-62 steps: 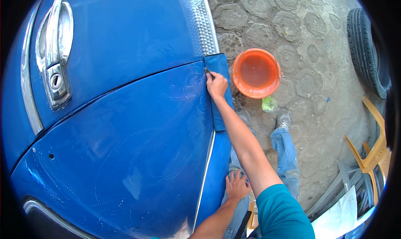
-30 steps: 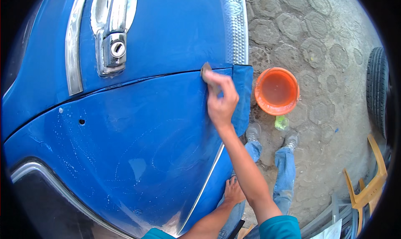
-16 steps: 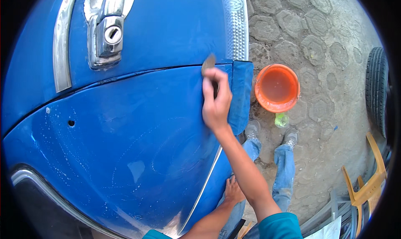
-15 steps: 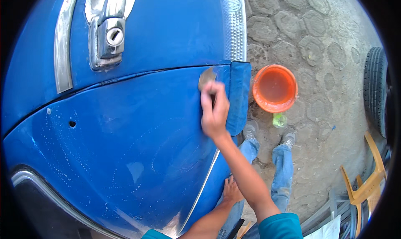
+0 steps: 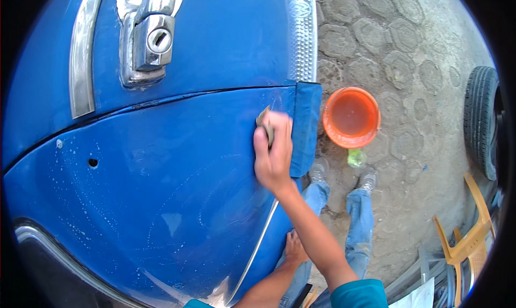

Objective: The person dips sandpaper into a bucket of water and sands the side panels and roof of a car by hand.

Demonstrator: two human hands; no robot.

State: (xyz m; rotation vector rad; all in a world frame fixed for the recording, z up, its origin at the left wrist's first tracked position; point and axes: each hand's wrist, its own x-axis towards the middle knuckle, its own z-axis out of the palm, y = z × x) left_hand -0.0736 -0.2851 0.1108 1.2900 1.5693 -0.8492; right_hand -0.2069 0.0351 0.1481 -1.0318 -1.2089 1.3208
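My right hand [image 5: 274,154] is closed around a small greyish-brown piece of sandpaper [image 5: 263,116] and presses it on the blue car panel [image 5: 177,163], near the panel's right end. The hand is somewhat smeared by motion, and the palm side of the sheet is hidden. Below, my left hand [image 5: 296,248] lies against the blue edge beside my leg, its fingers laid out and holding nothing. White droplets and faint wet streaks mark the panel's left and middle. A small dark hole [image 5: 93,163] shows in the panel.
An orange bucket [image 5: 351,117] of cloudy water stands on the paved ground, with a greenish clear cup [image 5: 356,158] beside it. Chrome lock hardware [image 5: 153,44] sits above the panel seam. At the far right are a tyre [image 5: 480,122] and a yellow chair [image 5: 468,241].
My right hand has drawn the sandpaper down the panel, toward me, and less of the sheet shows. My left hand stays at the edge. The whole view has shifted slightly.
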